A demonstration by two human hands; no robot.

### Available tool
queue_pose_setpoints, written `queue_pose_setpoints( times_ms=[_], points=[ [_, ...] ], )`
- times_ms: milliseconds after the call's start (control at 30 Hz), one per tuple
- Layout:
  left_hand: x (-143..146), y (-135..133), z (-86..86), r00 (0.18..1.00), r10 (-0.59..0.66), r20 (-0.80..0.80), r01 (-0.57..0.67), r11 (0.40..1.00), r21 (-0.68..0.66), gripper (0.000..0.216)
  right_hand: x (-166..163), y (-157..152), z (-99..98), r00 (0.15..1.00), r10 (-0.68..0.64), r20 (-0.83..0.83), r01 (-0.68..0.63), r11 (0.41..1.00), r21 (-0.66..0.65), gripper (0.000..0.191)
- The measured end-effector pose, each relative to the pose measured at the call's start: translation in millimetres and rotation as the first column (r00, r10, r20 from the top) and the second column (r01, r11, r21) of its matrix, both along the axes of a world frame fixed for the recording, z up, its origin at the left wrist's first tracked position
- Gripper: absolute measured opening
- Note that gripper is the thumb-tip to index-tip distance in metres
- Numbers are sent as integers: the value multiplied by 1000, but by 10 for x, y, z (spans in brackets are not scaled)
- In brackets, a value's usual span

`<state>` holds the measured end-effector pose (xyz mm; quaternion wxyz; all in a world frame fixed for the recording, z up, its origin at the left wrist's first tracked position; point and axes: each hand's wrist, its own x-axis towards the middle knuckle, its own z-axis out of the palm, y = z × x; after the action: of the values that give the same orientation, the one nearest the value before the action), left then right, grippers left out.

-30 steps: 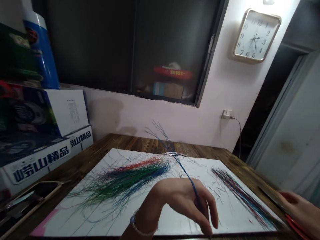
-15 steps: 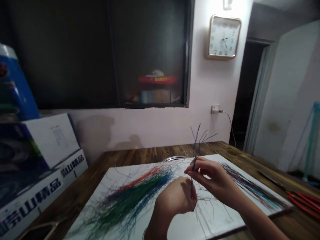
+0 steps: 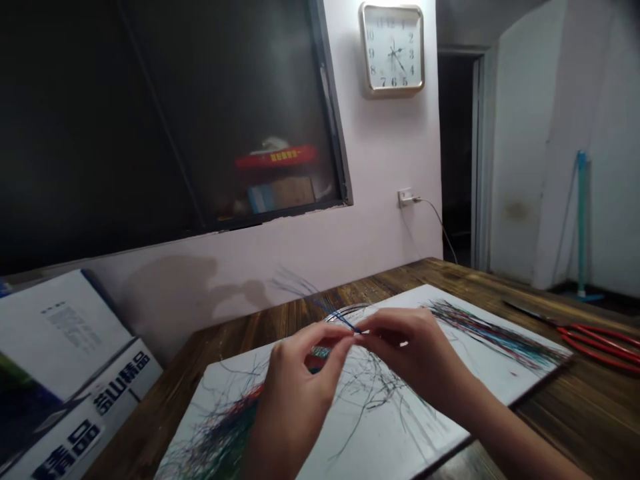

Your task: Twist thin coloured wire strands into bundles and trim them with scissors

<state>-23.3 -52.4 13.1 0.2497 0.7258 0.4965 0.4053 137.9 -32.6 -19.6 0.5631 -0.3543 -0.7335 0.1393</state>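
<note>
Likely a home: wall clock [image 3: 393,52] beyond the far edge of a wooden counter [image 3: 590,403], cartons [image 3: 65,330] at its left edge.

Counts: 1 left hand [image 3: 303,380], 1 right hand [image 3: 417,340], 1 held strand bunch [image 3: 344,321].
2 dense strand piles [image 3: 495,335], 1 board [image 3: 335,443], 1 table [image 3: 555,407], 1 clock [image 3: 393,50].

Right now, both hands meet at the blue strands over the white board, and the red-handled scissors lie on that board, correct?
No: the head view shows the red-handled scissors on the wooden table, off the white board. The left hand and right hand do meet at the blue strands.
</note>
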Motion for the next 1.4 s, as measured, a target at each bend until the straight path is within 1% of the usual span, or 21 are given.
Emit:
queue_pose_setpoints(
  times_ms=[100,200,300,400,533,600,667,733,833,933,1000,1067,1167,1300,1400],
  points=[
    [-17,-65,69,994,42,99,-42,999,1,20,19,-59,12,998,-26,65,17,992,126,12],
    [-14,-103,74,994,64,93,-59,997,-46,21,49,-104,13,995,-56,78,35,968,250,6],
    [29,-120,60,990,105,91,-93,988,-126,25,71,-147,6,991,-118,69,87,932,352,7],
    [90,-125,57,975,153,159,-130,981,-146,27,76,-198,5,990,-129,64,94,914,395,8],
    [122,-140,77,953,57,298,-37,997,-73,17,70,-271,18,989,-122,80,78,905,419,9],
    [108,-161,87,943,42,329,-30,999,-42,13,75,-299,36,992,-110,62,72,898,435,7],
    [85,-187,94,944,41,326,-39,999,-11,15,95,-319,64,997,-74,22,58,911,409,6],
    [67,-209,96,942,43,334,-54,998,22,16,130,-329,95,999,-33,-20,38,938,344,7],
    [65,-218,98,917,51,396,-74,996,43,14,192,-327,129,996,59,-60,-44,972,231,8],
    [68,-205,103,904,49,425,-71,997,36,11,234,-317,134,988,137,-74,-124,979,162,13],
    [58,-196,100,910,38,413,-53,998,24,10,247,-312,132,989,123,-84,-110,982,151,11],
    [37,-190,89,911,15,412,-25,999,19,11,256,-314,135,993,72,-97,-58,989,139,8],
    [2,-189,66,896,1,445,-11,1000,19,12,277,-329,153,995,16,-94,-6,994,107,12],
    [-14,-193,60,891,19,453,-33,999,23,14,317,-342,158,995,16,-94,-9,997,73,17],
    [-13,-194,66,899,34,437,-54,998,32,14,337,-334,145,996,28,-89,-21,997,80,20]
  ],
)
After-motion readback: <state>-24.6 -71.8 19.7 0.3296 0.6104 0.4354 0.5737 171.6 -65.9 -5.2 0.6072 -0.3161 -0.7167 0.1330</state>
